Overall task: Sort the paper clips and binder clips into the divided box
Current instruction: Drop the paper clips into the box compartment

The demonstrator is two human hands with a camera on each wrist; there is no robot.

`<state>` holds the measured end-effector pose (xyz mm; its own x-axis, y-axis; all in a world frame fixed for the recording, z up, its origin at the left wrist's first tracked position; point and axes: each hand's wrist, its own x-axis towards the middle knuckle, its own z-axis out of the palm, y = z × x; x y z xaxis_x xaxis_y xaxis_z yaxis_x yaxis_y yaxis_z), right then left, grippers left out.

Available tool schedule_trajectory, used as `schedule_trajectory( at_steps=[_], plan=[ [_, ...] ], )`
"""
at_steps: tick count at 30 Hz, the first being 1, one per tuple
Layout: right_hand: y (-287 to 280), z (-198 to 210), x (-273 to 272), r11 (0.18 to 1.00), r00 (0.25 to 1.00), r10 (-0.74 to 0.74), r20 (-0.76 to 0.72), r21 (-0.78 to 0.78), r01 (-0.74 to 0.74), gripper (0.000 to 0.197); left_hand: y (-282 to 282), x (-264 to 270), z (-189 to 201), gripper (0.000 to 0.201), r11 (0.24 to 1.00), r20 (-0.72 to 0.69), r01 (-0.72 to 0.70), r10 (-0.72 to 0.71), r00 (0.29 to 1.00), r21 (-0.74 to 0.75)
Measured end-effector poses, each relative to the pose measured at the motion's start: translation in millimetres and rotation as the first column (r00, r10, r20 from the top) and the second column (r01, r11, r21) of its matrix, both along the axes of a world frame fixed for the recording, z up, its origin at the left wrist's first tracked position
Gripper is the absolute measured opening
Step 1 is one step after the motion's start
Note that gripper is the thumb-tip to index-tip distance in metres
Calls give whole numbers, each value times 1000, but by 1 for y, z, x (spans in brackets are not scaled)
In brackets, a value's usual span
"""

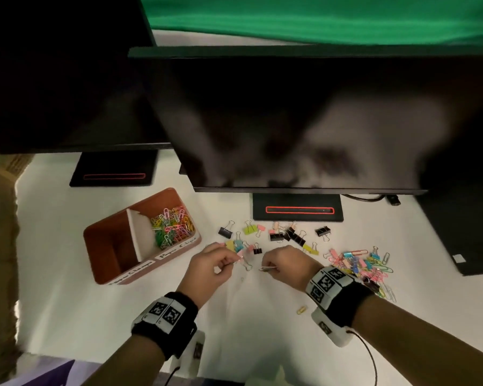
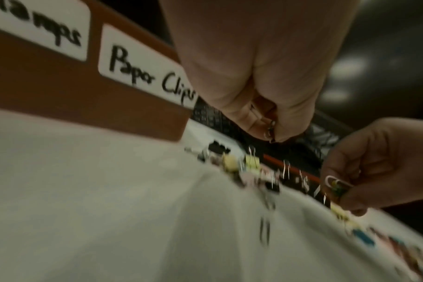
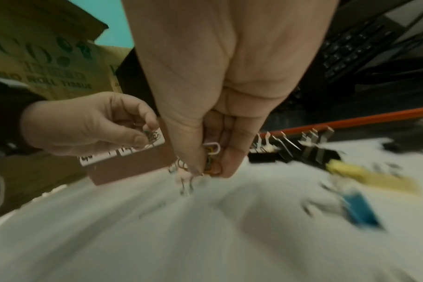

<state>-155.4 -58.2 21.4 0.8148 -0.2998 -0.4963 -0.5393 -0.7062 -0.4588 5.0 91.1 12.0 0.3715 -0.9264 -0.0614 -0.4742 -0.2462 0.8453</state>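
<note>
The brown divided box [image 1: 103, 240] stands at the left; its right compartment holds several coloured paper clips [image 1: 170, 224], and its left compartment shows nothing inside. A label on its front reads "Paper Clips" [image 2: 152, 78]. My left hand [image 1: 234, 260] pinches a few small paper clips [image 3: 152, 135] just right of the box. My right hand [image 1: 271, 267] pinches a small bunch of paper clips [image 3: 211, 152], a white one on top. Loose binder clips [image 1: 276, 235] lie beyond both hands. A mixed pile of clips [image 1: 360, 266] lies to the right.
Two dark monitors hang over the desk; their black stands [image 1: 297, 208] sit behind the clips. A lone yellow paper clip [image 1: 301, 310] lies near my right wrist. A cardboard carton [image 3: 48, 63] stands at the left, a keyboard [image 3: 345, 51] at the back and a black slab [image 1: 463, 235] at the right.
</note>
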Motion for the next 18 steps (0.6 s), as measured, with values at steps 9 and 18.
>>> schedule_trajectory(
  at_steps=[9, 18],
  plan=[
    [28, 54, 166, 1000, 933, 3, 359, -16, 2, 18, 10, 95, 45, 24, 875, 109, -481, 483, 869, -44],
    [34, 42, 174, 1000, 915, -21, 403, 8, 19, 34, 13, 65, 47, 63, 929, 219, -368, 349, 911, 49]
  ],
)
